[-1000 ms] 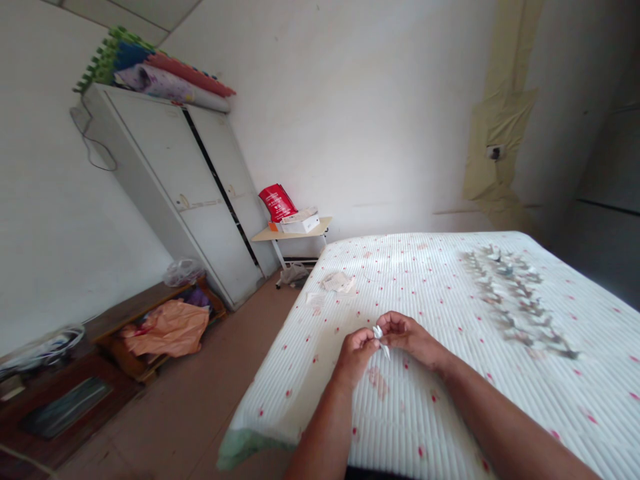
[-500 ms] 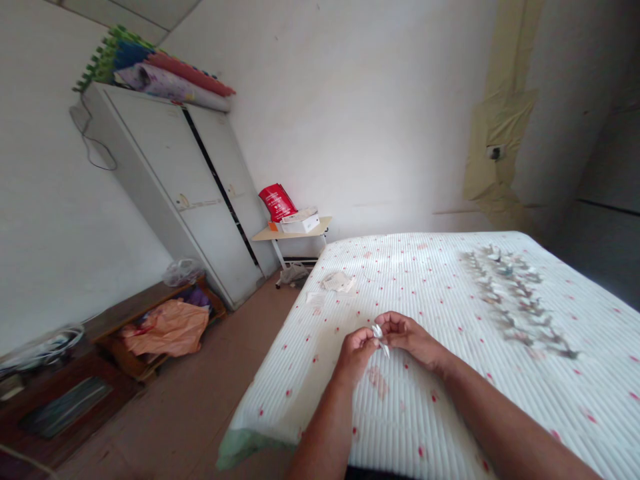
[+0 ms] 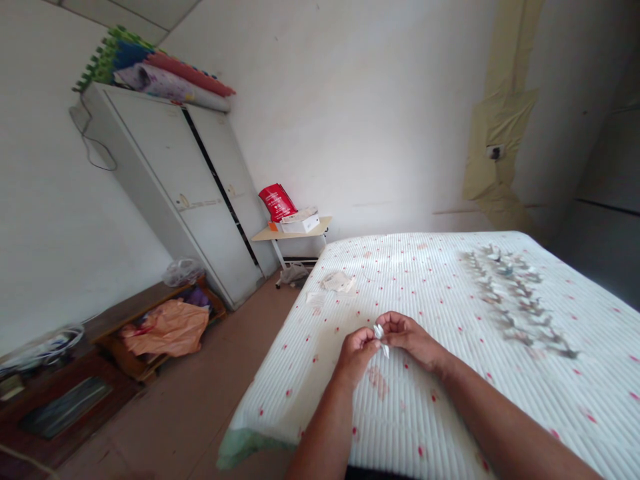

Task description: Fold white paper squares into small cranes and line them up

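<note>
Between my two hands, a small folded piece of white paper [image 3: 379, 331] is pinched above the bed. My left hand [image 3: 358, 350] grips its lower left side with thumb and fingers pressed together. On the other side my right hand [image 3: 407, 338] pinches it between thumb and fingertips. One pointed end of the paper sticks out below the thumbs, and other narrow points rise above them. Farther right on the bed stand rows of small folded paper figures [image 3: 520, 290], shaped like birds. Loose sheets of paper [image 3: 339, 281] lie beyond my left hand.
The bed [image 3: 400, 267] has a ribbed white cover with red spots. Behind its left corner stands a small table [image 3: 260, 235] with a red bag [image 3: 277, 202] and a white box [image 3: 301, 223]. A grey cabinet [image 3: 165, 173] and a low wooden cabinet [image 3: 65, 397] are at left.
The upper points of the folded paper have shifted very slightly between my fingers. Both hands stay in nearly the same place.
</note>
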Motion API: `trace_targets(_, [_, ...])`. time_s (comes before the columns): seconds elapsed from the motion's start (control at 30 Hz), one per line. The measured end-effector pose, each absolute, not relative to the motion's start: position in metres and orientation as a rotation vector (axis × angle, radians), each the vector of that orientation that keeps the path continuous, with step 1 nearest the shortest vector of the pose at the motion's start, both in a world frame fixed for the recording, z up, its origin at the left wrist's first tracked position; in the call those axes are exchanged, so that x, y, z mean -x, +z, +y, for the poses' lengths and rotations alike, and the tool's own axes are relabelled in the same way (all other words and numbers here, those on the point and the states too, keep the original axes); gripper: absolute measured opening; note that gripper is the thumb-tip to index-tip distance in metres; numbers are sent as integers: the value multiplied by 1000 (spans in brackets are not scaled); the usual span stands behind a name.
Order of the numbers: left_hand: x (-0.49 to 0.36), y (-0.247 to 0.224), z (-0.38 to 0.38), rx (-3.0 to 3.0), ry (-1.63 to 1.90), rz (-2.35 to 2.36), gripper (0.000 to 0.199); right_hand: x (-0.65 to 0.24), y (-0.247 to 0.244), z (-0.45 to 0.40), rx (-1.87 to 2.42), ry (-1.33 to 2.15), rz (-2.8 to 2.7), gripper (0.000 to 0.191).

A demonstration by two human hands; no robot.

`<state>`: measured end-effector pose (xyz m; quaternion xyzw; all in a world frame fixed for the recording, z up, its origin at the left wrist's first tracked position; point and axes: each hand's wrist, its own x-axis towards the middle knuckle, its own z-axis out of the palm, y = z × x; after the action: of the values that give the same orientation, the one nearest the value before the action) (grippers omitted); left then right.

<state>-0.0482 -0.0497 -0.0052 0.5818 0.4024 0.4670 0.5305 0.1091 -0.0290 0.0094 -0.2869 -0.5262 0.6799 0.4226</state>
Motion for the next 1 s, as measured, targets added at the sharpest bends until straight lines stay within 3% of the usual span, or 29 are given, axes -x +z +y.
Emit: trace_targets(1.0, [42,0,-51,-1223,1375,1041,17,-94,9,-33,834,1427,-1431,26])
